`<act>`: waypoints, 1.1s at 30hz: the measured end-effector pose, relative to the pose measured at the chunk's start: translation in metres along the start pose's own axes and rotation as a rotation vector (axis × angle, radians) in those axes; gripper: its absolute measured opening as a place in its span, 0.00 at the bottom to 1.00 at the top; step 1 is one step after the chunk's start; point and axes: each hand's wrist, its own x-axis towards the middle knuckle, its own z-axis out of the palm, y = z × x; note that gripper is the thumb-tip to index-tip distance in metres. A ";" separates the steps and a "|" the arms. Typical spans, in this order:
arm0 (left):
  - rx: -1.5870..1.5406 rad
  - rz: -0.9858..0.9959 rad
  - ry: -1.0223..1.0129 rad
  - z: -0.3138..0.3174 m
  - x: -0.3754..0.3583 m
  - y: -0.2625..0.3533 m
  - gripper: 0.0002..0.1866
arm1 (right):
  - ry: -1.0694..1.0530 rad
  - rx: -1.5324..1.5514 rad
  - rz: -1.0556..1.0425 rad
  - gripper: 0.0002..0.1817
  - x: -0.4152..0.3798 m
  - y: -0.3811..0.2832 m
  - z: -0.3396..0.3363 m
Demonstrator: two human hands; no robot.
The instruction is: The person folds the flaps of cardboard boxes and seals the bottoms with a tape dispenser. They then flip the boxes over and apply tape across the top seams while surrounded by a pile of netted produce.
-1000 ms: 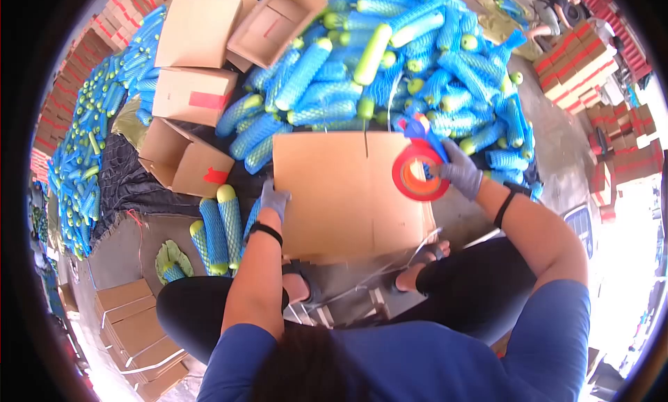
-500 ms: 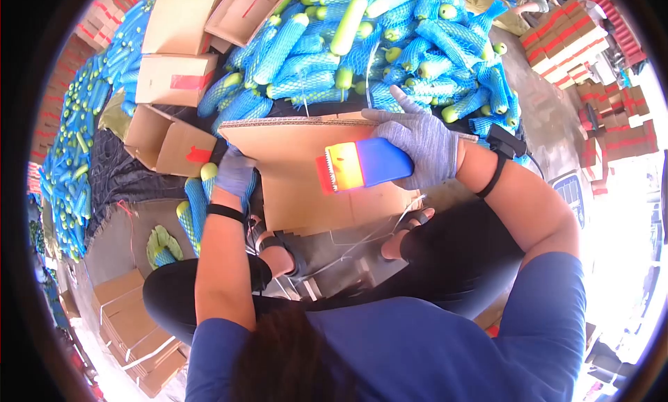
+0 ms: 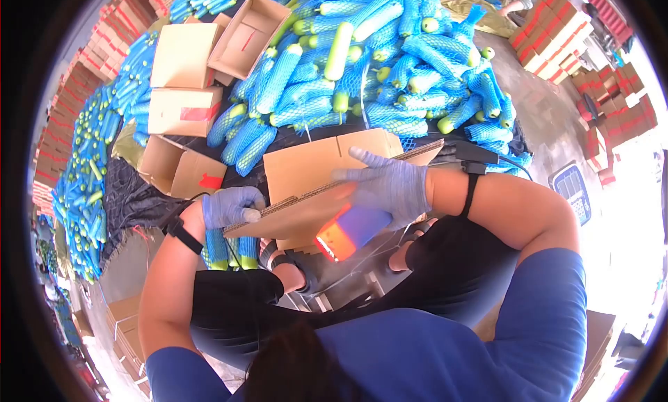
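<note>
A cardboard box (image 3: pixel 306 169), part folded with its flaps out, is tilted above my feet between my hands. My left hand (image 3: pixel 233 207), in a grey glove, grips the left end of a flap, thumb on top. My right hand (image 3: pixel 393 186), also gloved, lies against the flap's right part with its fingers stretched out. A blue and orange tape dispenser (image 3: pixel 351 231) with a toothed edge sits under that palm; the hand hides part of it. Long green gourds (image 3: pixel 339 51) in blue mesh sleeves are piled just beyond the box.
Open cartons (image 3: pixel 182 167) with red tape stand at the left of the pile. Stacked taped cartons (image 3: pixel 550 37) are at the far right, near a blue crate (image 3: pixel 570 193). More sleeved gourds (image 3: pixel 87 169) cover the left side. Flattened cardboard (image 3: pixel 125 325) lies at lower left.
The box has turned, its front flap now slanting up to the right. My left hand has come lower onto the flap's end. The tape dispenser has tipped downward under my right hand.
</note>
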 end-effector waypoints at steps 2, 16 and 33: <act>0.037 -0.003 0.021 -0.002 -0.001 -0.001 0.28 | 0.034 -0.007 -0.014 0.29 -0.002 -0.002 0.006; 0.976 -0.115 0.371 0.007 0.011 0.039 0.18 | -0.147 0.088 0.163 0.27 -0.028 -0.030 -0.047; 0.695 -0.535 0.236 0.054 0.081 0.092 0.45 | 0.477 2.430 0.220 0.37 -0.046 0.049 -0.004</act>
